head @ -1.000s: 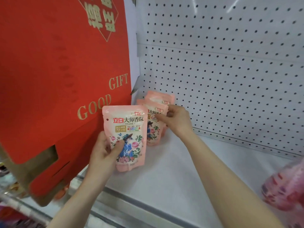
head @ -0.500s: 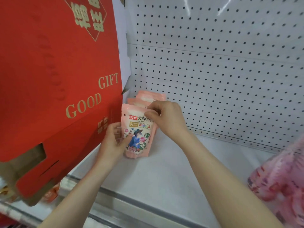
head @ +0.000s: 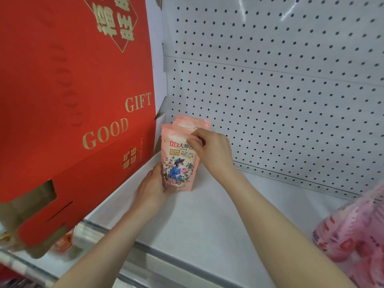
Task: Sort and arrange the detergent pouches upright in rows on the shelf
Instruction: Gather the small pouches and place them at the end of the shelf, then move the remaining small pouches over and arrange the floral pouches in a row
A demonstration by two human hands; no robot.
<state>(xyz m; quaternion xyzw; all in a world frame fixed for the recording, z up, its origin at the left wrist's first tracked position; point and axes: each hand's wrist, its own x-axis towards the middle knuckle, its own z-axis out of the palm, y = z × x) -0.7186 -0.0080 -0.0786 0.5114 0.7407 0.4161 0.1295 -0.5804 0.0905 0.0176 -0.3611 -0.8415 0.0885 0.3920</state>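
A pink detergent pouch (head: 178, 163) with a flower picture stands upright on the white shelf (head: 207, 221), at the front of a short row. Behind it, the tops of other pink pouches (head: 192, 122) show, close to the pegboard. My left hand (head: 152, 187) grips the front pouch at its lower left corner. My right hand (head: 209, 151) pinches the top right edge of the same pouch and hides part of the row behind.
A big red gift box (head: 68, 113) stands at the left, right beside the row. A white pegboard wall (head: 280, 90) closes the back. A clear bag of pink pouches (head: 357, 244) lies at the right edge. The shelf's front rail (head: 145, 256) runs below my arms.
The pouch in my left hand went from the air down onto the shelf in front of the row. My right hand shifted from the rear pouches to this pouch's top.
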